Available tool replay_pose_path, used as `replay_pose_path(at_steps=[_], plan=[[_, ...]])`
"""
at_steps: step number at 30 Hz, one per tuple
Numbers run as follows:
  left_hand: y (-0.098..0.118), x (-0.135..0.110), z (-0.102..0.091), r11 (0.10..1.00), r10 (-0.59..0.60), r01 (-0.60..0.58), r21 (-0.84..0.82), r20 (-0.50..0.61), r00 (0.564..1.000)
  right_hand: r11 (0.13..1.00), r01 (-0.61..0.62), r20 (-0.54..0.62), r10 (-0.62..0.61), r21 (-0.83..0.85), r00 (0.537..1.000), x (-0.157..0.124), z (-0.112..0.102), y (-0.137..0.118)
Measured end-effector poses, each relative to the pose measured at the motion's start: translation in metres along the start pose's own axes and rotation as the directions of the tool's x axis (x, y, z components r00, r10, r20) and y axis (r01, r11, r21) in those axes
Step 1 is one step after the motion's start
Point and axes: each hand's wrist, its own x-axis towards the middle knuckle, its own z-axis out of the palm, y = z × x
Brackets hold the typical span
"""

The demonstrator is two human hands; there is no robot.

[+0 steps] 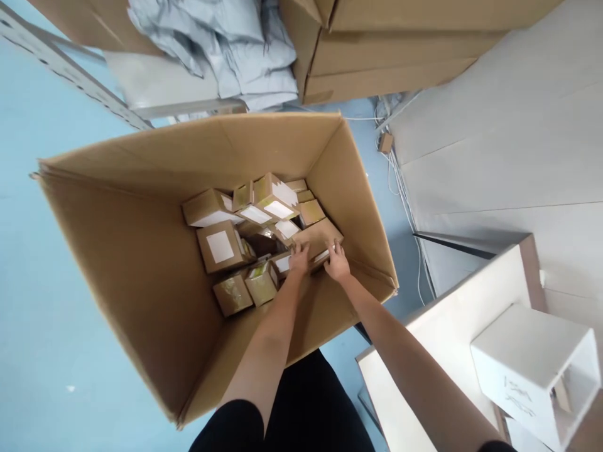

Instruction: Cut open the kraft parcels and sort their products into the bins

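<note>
Both my arms reach down into a large open cardboard carton (155,314). Inside it, near the right end, lies a small brown cardboard box (317,236) with a white label on its near side. My left hand (299,256) grips its left end, fingers bent against it. At its right end my right hand (336,261) has its fingers on the edge by the label. Around it on the carton's floor lie several other small boxes, among them a labelled box (217,246) to the left and a taller labelled box (276,198) behind. My fingertips are partly hidden.
Behind the carton stands a metal shelf (188,108) with grey plastic mailing bags (230,44) and big cardboard boxes (386,56). At the right are a white table (475,301), a white box-shaped stand (532,351) and loose cables (400,182) on the blue floor.
</note>
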Motion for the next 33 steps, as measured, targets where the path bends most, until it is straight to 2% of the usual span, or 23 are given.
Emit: replay_pose_path(at_steps=[3,6,8,11,14,17,20,23,25,29,33], plan=[[-0.026,0.006,0.003,0.995,0.085,-0.086,-0.055,-0.024,0.996,0.999,-0.039,0.042,0.039,-0.016,0.998,0.024,0.007,0.015],[-0.047,0.004,0.001,0.985,0.123,-0.126,-0.122,-0.029,0.992,0.981,-0.194,0.093,0.196,-0.03,0.976,0.05,0.01,0.029],[-0.056,0.002,-0.001,0.975,0.135,-0.135,-0.175,-0.012,0.991,0.966,-0.255,0.141,0.256,-0.028,0.956,0.063,0.011,0.036],[-0.064,-0.003,-0.004,0.946,0.18,-0.178,-0.269,-0.017,0.983,0.963,-0.271,0.213,0.266,-0.007,0.94,0.069,0.015,0.037],[-0.069,-0.011,-0.013,0.921,0.18,-0.183,-0.344,-0.042,0.983,0.964,-0.265,0.197,0.26,0.001,0.945,0.061,0.015,0.028],[-0.069,-0.031,-0.031,0.923,0.121,-0.131,-0.361,-0.049,0.991,0.974,-0.227,0.11,0.225,0.003,0.968,0.043,0.005,0.007],[-0.06,-0.064,-0.056,0.946,0.061,-0.079,-0.315,-0.069,0.996,0.987,-0.163,0.037,0.162,0.002,0.986,0.018,-0.017,-0.023],[-0.045,-0.109,-0.088,0.957,0.024,-0.074,-0.279,-0.18,0.983,0.997,-0.08,-0.032,0.08,0.009,0.996,-0.013,-0.049,-0.06],[-0.032,-0.142,-0.112,0.957,0.038,-0.114,-0.266,-0.274,0.961,0.999,-0.023,-0.114,0.026,0.029,0.993,-0.038,-0.074,-0.083],[0.002,-0.205,-0.166,0.947,0.155,-0.251,-0.198,-0.403,0.902,0.995,0.064,-0.32,-0.036,0.078,0.947,-0.095,-0.125,-0.119],[0.038,-0.258,-0.212,0.921,0.299,-0.375,-0.103,-0.431,0.851,0.99,0.086,-0.485,-0.019,0.115,0.874,-0.152,-0.164,-0.133]])
